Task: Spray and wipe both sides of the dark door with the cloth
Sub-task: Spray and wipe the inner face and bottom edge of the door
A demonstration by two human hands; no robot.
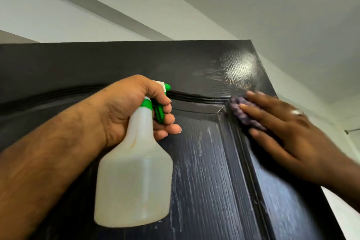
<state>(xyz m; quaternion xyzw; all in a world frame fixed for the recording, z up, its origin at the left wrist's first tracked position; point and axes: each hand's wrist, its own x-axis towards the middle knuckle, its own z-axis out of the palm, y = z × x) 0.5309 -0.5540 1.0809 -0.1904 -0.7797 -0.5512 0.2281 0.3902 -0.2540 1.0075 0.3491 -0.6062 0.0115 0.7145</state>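
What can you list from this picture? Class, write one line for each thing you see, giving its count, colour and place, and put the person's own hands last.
dark door: one, black with wood grain, fills the lower frame; wet streaks on its panel, a shiny patch near its top right corner.
spray bottle: one, translucent white with a green trigger and collar, in front of the door at left centre.
cloth: one, purple, pressed flat on the door at the panel's upper right corner.
wall and ceiling: white and grey, above and right of the door.
ring: one, pale, on a finger.
left hand: grips the bottle's neck, fingers on the trigger.
right hand: presses the cloth, fingers straight.
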